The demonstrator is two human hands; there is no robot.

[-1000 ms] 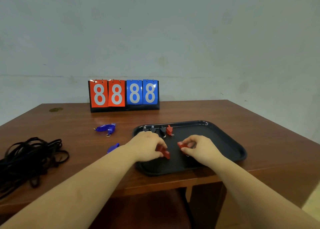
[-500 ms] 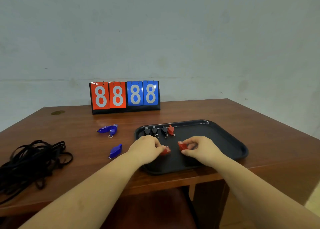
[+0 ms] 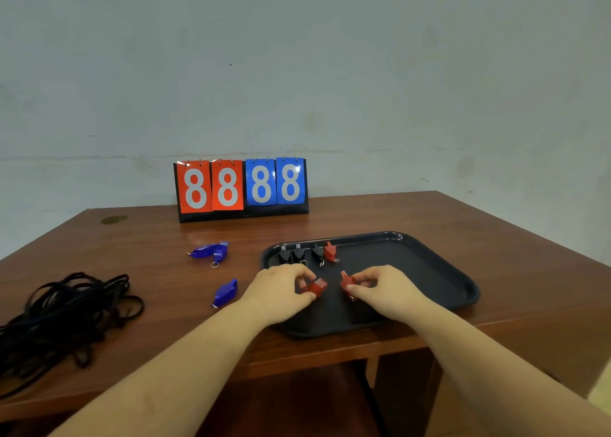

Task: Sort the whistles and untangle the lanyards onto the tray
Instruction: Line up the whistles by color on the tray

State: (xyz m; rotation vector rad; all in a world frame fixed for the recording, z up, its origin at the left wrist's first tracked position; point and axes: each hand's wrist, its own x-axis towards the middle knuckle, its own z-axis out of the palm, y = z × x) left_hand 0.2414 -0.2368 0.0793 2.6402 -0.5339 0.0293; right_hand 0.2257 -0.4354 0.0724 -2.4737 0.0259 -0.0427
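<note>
My left hand (image 3: 279, 289) pinches a red whistle (image 3: 315, 287) between curled fingers and thumb, low over the near-left part of the black tray (image 3: 439, 271). My right hand (image 3: 380, 286) pinches a second red whistle (image 3: 346, 282) the same way, just beside the first, the two a little apart above the tray floor; I cannot tell whether either one touches the tray. Along the tray's far-left edge stand three black whistles (image 3: 299, 254) in a row, with a third red whistle (image 3: 330, 251) just to their right, its metal ring lying on the tray beside it. Out on the brown wooden table (image 3: 496, 235), left of the tray, lie two blue whistles: one (image 3: 211, 250) farther back with a small key ring at its near end, and the other (image 3: 225, 292) nearer, close to my left wrist. At the table's left edge sits a tangled heap of black lanyards (image 3: 62, 317), well apart from the tray. A flip scoreboard (image 3: 241, 187) stands at the back of the table against the pale wall, showing two red 8s and two blue 8s.
</note>
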